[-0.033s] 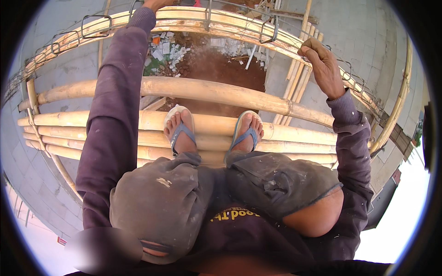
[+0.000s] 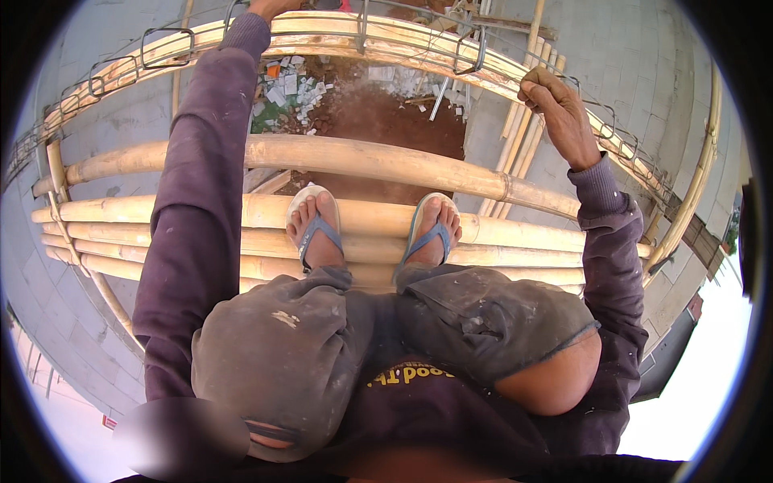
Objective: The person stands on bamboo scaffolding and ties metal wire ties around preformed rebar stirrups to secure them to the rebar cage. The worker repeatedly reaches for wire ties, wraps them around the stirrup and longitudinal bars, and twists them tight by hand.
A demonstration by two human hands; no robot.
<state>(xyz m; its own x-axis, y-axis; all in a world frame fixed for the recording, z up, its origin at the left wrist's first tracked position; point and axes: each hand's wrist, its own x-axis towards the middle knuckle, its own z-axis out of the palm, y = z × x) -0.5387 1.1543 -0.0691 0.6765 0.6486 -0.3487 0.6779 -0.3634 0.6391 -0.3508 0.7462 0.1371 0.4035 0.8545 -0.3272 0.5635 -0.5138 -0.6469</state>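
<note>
My left hand (image 2: pixel 272 7) reaches to the top edge of the picture, beside the far wooden beam (image 2: pixel 314 40); its fingers are cut off, so its grip cannot be seen. Bent steel stirrups (image 2: pixel 168 47) and long thin rods run along this beam. At the right, my right hand (image 2: pixel 561 113) is closed, with thumb and fingers curled together over the beam's near edge. Whatever lies in its fingers is too small or hidden to make out. Another square stirrup (image 2: pixel 472 53) hangs on the beam between my hands.
My sandalled feet (image 2: pixel 435 229) stand on several bamboo poles (image 2: pixel 362 217) laid side by side. A thicker bamboo pole (image 2: pixel 378 159) crosses beyond them. Far below are reddish soil (image 2: pixel 370 105) and scattered rubble (image 2: pixel 290 90). Grey block walls (image 2: pixel 644 80) rise on both sides.
My right hand and forearm have shifted very slightly to the left. The left hand, feet and poles look the same.
</note>
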